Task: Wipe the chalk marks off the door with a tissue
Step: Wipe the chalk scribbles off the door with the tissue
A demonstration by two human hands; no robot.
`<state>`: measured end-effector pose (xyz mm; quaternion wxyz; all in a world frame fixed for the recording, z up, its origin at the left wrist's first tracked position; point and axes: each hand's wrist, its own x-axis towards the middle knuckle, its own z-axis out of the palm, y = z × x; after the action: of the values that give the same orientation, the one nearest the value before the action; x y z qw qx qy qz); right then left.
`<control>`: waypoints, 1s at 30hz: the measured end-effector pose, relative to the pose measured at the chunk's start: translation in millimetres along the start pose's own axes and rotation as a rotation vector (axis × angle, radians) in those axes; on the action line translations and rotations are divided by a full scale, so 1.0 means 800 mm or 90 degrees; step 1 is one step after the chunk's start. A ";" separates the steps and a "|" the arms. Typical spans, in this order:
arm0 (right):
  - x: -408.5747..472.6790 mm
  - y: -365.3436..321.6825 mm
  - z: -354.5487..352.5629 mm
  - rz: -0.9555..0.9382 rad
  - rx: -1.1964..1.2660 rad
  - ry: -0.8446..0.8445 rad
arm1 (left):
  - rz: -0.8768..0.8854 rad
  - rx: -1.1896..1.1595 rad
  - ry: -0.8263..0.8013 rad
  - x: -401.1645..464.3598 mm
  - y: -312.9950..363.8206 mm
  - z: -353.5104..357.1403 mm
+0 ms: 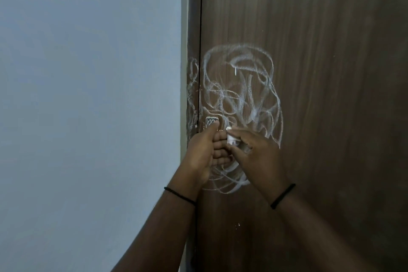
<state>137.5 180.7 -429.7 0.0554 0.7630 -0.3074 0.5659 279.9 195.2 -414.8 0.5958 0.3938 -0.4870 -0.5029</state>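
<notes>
We saw looping, powdery chalk marks [240, 97] on the wood-grain door [320, 73] above both hands. Our right hand [258, 154] pinched a small white tissue [231, 138], bunched roughly upright; our left hand [205, 152] curled beside it, touching.

Matt wood-grain door [320, 73] bears powdery chalk marks [240, 93]; wall [88, 95] smooth, painted.

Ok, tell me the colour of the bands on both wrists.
Black, on the left wrist band and the right wrist band; the head view shows both.
</notes>
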 end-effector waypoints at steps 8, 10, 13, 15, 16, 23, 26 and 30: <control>0.025 0.022 0.035 0.226 0.181 -0.011 | 0.054 0.051 0.103 0.020 -0.018 -0.026; 0.037 0.030 0.050 0.246 0.200 0.007 | 0.097 0.066 0.189 0.034 -0.020 -0.040; 0.060 0.040 0.075 0.227 0.164 -0.002 | 0.181 0.170 0.306 0.059 -0.029 -0.059; 0.077 0.047 0.091 0.159 0.080 -0.012 | 0.219 0.282 0.336 0.073 -0.038 -0.061; 0.085 0.051 0.100 0.123 0.034 -0.019 | 0.238 0.343 0.351 0.080 -0.044 -0.060; 0.116 0.084 0.141 -0.026 -0.146 -0.105 | 0.454 0.484 0.361 0.112 -0.082 -0.061; 0.121 0.094 0.149 -0.078 -0.212 -0.142 | 0.522 0.530 0.347 0.117 -0.090 -0.064; 0.122 0.106 0.142 -0.067 -0.177 -0.089 | 0.572 0.638 0.259 0.124 -0.090 -0.072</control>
<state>203.0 23.5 -404.3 0.1686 0.8006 -0.3451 0.4599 322.9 82.9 -478.3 0.5718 0.4677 -0.6547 0.1605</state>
